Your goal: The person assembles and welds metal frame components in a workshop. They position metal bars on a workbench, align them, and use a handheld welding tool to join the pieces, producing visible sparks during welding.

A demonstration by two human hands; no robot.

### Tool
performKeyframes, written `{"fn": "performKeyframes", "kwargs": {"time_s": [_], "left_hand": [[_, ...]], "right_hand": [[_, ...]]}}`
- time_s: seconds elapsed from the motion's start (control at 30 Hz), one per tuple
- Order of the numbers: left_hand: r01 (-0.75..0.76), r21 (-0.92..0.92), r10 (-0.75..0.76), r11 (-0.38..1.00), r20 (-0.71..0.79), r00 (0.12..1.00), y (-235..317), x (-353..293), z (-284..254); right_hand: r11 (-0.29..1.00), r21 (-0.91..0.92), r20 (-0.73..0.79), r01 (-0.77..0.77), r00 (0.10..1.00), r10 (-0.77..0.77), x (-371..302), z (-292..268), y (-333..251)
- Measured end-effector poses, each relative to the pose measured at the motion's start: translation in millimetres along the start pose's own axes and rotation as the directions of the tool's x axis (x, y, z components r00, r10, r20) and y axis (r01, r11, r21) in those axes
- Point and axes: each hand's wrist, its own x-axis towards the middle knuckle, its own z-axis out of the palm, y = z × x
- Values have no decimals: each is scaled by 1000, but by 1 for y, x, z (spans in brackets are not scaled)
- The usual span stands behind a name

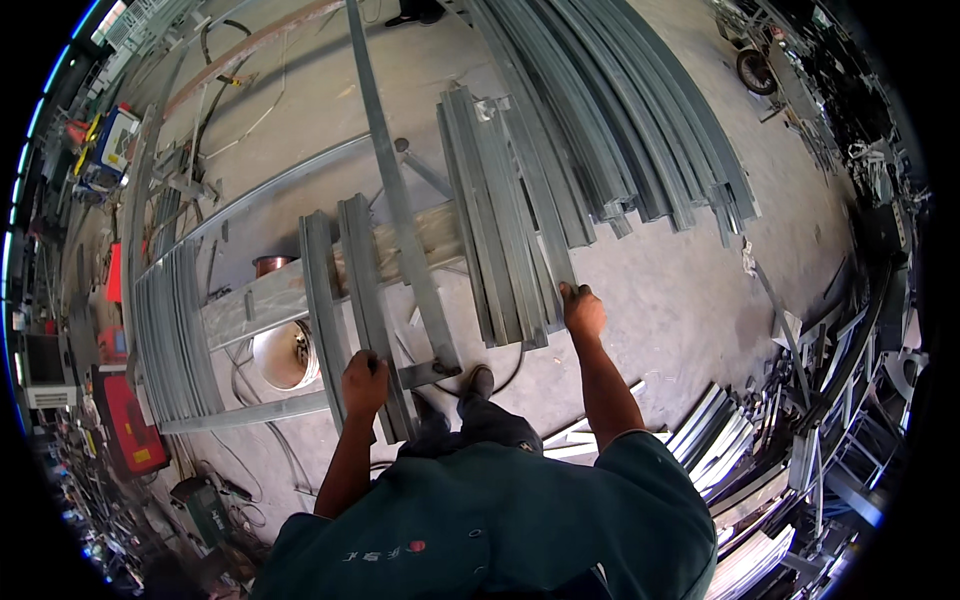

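My right hand (583, 310) is closed, thumb and fingers pinching the near end of a grey metal channel (552, 235) at the right edge of a stack of similar profiles (490, 220). To the left, my left hand (366, 385) is curled around the near end of a short metal channel (322, 290). Its fingertips are partly hidden. Right beside that hand lies another short channel (365, 270), running away from me across the frame.
A long steel bar (385, 170) crosses the frame. Several cut profiles (180, 335) lie at left. Long profiles (610, 110) fill the far right. A white bucket (270, 358) stands below the frame. Cables, a red case (132, 420) and scrap metal (715, 435) surround the area.
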Motion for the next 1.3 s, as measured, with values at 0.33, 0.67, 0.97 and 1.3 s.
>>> {"fn": "performKeyframes", "kwargs": {"time_s": [0.33,0.67,0.97,1.3], "left_hand": [[97,227,-107,969,33,994,-24,6,3],[338,53,-342,940,95,935,-23,41,44],[61,-469,-72,881,-7,997,71,40,43],[277,-28,-276,960,45,960,122,129,148]], "right_hand": [[981,-145,-7,125,992,-127,-12,16,11],[985,48,-116,168,980,-161,-41,5,6],[941,207,-327,269,925,-193,-114,9,23],[410,624,737,-665,676,-25,-209,50,1]]}}
